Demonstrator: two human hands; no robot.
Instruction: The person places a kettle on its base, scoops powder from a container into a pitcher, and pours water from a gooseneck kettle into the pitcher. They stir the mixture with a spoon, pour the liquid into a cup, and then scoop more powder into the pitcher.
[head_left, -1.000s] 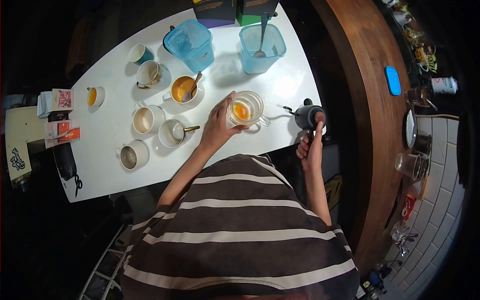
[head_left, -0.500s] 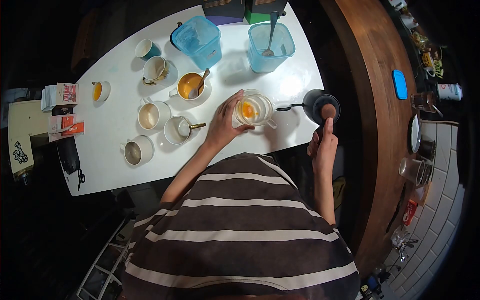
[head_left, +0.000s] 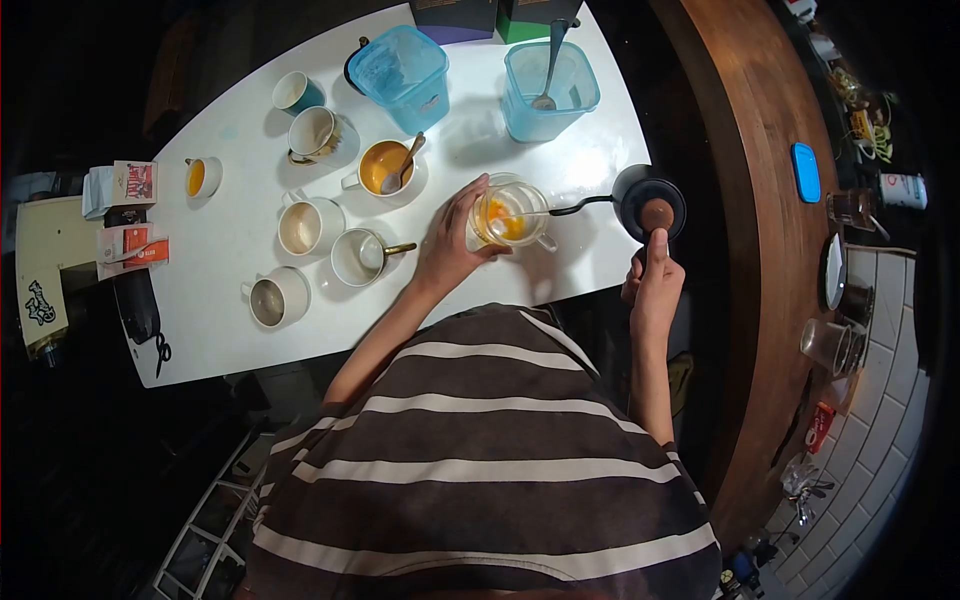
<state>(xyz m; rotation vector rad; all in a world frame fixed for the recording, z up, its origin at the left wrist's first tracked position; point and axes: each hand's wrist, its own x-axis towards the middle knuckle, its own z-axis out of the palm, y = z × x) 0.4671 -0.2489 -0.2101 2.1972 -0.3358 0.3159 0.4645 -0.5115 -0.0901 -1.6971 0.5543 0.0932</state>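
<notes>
My left hand (head_left: 448, 245) is wrapped round the side of a clear glass mug (head_left: 536, 222) on the white table, with orange-yellow stuff at its bottom. My right hand (head_left: 656, 285) grips a black gooseneck kettle (head_left: 628, 190) just past the table's right edge, thumb pointing at the brown lid knob (head_left: 657, 212). The thin kettle spout (head_left: 582, 203) points left to the mug, and a fine stream of liquid runs from its tip into it. The kettle's handle is mostly hidden by my fingers.
Left of the mug stand several cups, among them an orange-lined cup with a spoon (head_left: 384, 166) and a white cup (head_left: 352, 262). Two blue plastic tubs (head_left: 420, 95) (head_left: 540, 122) stand behind. A wooden counter (head_left: 745, 330) runs along the right.
A stream now runs from the kettle's spout into the mug; half a second ago none showed. The spout tip has come closer to the mug's rim. My left hand stays on the mug.
</notes>
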